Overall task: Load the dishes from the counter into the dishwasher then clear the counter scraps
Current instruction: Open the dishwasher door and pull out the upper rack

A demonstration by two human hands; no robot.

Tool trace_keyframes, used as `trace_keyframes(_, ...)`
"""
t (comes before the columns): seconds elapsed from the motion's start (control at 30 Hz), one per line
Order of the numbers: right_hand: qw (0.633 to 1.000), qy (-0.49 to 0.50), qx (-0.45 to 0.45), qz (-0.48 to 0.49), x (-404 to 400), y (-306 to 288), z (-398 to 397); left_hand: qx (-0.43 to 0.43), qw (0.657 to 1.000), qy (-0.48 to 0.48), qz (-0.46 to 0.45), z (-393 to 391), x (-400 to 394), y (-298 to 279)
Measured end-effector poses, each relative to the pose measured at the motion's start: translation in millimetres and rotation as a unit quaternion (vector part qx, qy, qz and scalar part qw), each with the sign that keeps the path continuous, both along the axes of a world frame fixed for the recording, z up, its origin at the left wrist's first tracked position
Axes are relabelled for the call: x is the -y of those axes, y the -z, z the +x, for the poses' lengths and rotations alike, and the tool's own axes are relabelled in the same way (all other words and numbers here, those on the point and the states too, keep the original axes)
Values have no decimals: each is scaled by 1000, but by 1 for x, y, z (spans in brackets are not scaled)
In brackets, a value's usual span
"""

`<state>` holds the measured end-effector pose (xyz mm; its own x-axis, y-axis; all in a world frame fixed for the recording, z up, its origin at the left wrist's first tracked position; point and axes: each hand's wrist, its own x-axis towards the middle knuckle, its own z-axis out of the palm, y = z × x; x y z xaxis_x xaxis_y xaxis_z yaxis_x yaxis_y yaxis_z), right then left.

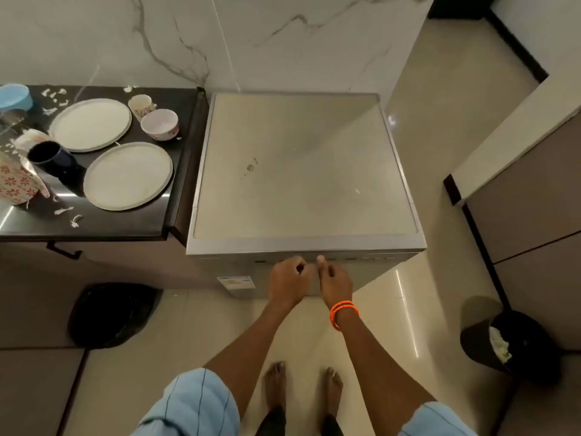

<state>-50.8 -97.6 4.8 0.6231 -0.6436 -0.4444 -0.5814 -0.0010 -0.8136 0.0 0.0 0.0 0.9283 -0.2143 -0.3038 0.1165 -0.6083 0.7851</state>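
The steel dishwasher (298,171) stands with its door closed, just right of the black counter (125,221). Both hands are at the top front edge of its door. My left hand (289,278) is curled there like a fist. My right hand (334,280), with orange bands on the wrist, has its thumb up against the edge and its fingers curled under. On the counter lie two round white plates (91,124) (127,176), a white bowl (159,123), a floral cup (141,105) and a dark blue mug (55,163) on its side. White scraps (64,210) are scattered about.
A light blue bowl (15,97) and a floral-patterned item (15,184) sit at the counter's left end. A black bag (113,313) lies on the floor left of the dishwasher. A black bin (515,341) holding white waste stands at the right, by a cabinet.
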Motion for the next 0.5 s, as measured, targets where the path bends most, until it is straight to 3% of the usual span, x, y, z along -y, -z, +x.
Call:
trace_keyframes(0.07, 986, 83, 55, 131, 0, 5, 5, -147, 985, -28, -86, -3, 6, 13)
trace_keyframes(0.1, 969, 127, 78, 196, 1, 9, 7, -263, 950, -60, -159, -7, 7, 18)
trace_keyframes(0.17, 932, 165, 116, 300, 6, 17, 10, -422, 839, -150, -310, -11, 4, 34)
trace_keyframes(0.2, 913, 184, 138, 336, 7, 21, 11, -446, 790, -201, -369, -11, 2, 41)
trace_keyframes(0.3, 871, 219, 164, 408, 11, 32, 13, -415, 720, -285, -479, -7, 0, 53)
trace_keyframes(0.5, 811, 260, 204, 482, 1, 41, 26, -374, 686, -304, -546, 14, 2, 56)
